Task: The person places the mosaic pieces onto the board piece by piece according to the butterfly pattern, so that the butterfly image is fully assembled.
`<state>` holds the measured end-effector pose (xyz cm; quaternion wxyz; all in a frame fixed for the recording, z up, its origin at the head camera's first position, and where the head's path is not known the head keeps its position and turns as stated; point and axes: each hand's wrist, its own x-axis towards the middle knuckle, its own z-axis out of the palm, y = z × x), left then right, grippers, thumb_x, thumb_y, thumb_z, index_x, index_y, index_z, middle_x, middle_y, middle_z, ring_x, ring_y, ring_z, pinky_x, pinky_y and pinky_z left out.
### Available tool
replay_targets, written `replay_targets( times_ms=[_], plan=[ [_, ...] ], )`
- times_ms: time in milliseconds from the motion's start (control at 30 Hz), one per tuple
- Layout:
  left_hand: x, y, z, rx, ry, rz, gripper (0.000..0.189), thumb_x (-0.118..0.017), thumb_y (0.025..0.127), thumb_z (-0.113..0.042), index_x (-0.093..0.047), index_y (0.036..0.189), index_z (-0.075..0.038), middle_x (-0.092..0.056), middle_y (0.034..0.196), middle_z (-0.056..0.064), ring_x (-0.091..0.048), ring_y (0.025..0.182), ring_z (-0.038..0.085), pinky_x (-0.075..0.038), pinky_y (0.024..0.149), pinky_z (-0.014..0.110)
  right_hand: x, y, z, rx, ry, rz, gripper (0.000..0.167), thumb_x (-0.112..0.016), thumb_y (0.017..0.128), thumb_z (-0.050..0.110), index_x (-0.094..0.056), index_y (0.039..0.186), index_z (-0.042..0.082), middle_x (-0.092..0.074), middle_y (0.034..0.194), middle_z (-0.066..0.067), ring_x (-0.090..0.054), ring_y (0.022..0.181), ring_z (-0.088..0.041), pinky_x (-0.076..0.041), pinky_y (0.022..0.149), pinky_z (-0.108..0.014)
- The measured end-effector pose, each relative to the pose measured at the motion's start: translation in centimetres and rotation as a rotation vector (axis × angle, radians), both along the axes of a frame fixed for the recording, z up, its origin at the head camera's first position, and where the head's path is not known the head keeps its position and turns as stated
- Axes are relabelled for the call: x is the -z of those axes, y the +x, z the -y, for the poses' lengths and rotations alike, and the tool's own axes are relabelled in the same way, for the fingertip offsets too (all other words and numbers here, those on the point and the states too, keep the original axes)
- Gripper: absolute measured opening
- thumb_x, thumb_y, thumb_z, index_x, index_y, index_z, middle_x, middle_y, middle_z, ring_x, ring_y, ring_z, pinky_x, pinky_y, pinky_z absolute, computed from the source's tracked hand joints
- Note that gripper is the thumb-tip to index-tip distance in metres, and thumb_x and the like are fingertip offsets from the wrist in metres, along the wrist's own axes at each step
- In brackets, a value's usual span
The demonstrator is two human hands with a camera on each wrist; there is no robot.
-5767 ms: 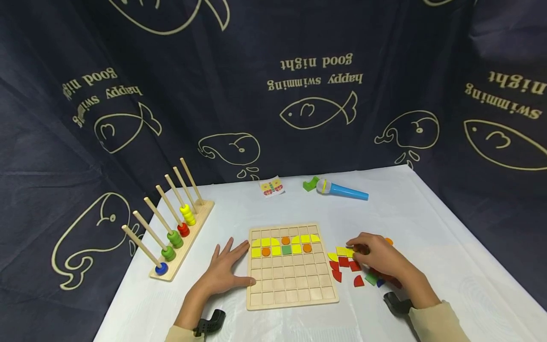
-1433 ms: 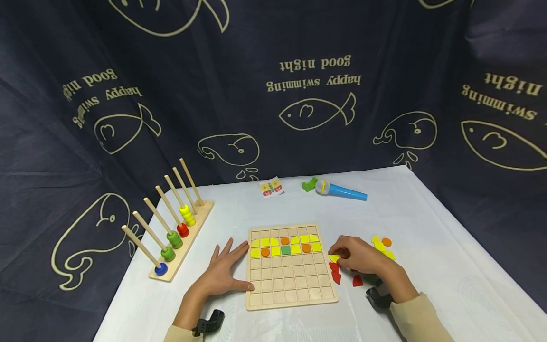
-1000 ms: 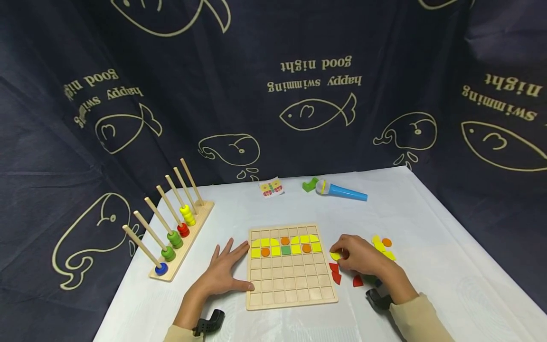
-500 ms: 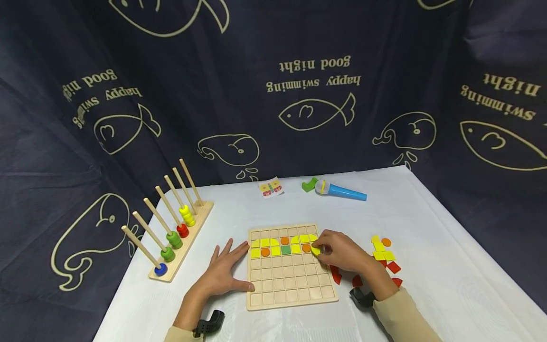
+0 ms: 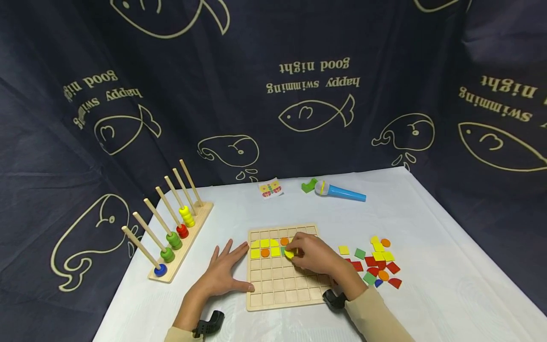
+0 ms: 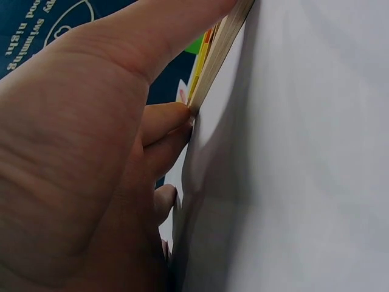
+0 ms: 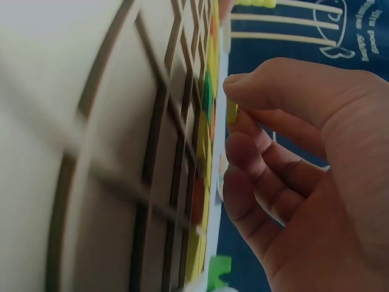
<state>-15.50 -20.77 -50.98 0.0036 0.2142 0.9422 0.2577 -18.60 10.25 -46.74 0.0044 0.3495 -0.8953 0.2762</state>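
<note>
In the head view, my right hand is over the upper middle of the wooden grid board, pinching a yellow tile with a rounded edge between thumb and fingers. The right wrist view shows that yellow tile at the fingertips, held off the grid surface. Yellow tiles, orange discs and a green square fill parts of two upper rows; my right hand hides the rows' right part. My left hand lies with spread fingers along the board's left side, its thumb and fingertips at the edge.
Right of the board lie loose red tiles, yellow tiles, green tiles and orange discs. A peg stand with coloured beads stands left. Behind are a butterfly picture card, a green block and a toy microphone.
My right hand has left the loose tiles, picked up a yellow rounded tile beside the board and carried it left over the grid. My left hand has stayed at the board's edge.
</note>
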Motion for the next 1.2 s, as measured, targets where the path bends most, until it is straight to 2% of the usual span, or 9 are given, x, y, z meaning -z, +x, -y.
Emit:
replay_targets(
  times_ms=[233,600,867,1200],
  plan=[
    [-0.1,0.0,0.0,0.000,0.000,0.005,0.115,-0.075,0.057,-0.075,-0.039,0.148,-0.015,-0.035,0.152,-0.002,-0.010,0.144,0.036,0.004,0.109,0.063,0.2,-0.1,2.2,-0.031,0.013,-0.001,0.025,-0.070,0.081,0.011,-0.074,0.105,0.011,-0.060,0.095,0.003,-0.053,0.076,-0.009,-0.047,0.069,-0.022],
    [0.0,0.0,0.1,0.003,-0.008,-0.001,0.115,-0.075,0.057,-0.074,-0.037,0.150,-0.019,-0.033,0.153,-0.005,-0.010,0.144,0.034,0.003,0.110,0.061,0.2,0.0,5.1,-0.055,0.058,0.000,0.028,-0.071,0.081,0.013,-0.075,0.109,0.016,-0.058,0.090,0.007,-0.048,0.068,-0.004,-0.044,0.062,-0.018],
    [-0.1,0.0,0.1,0.005,-0.006,-0.005,0.114,-0.074,0.057,-0.074,-0.037,0.150,-0.020,-0.033,0.153,-0.005,-0.010,0.144,0.034,0.003,0.110,0.061,0.3,0.1,7.3,-0.113,0.077,-0.034,0.025,-0.070,0.081,0.010,-0.075,0.104,0.017,-0.059,0.091,0.008,-0.050,0.074,-0.002,-0.044,0.072,-0.017],
    [-0.1,0.0,0.1,0.010,-0.001,-0.009,0.112,-0.074,0.058,-0.074,-0.039,0.149,-0.018,-0.035,0.152,-0.003,-0.011,0.143,0.035,0.002,0.109,0.063,0.8,0.2,8.6,-0.116,0.110,-0.037,0.026,-0.071,0.082,0.013,-0.075,0.107,0.015,-0.060,0.095,0.006,-0.049,0.074,-0.001,-0.043,0.068,-0.015]
  ],
)
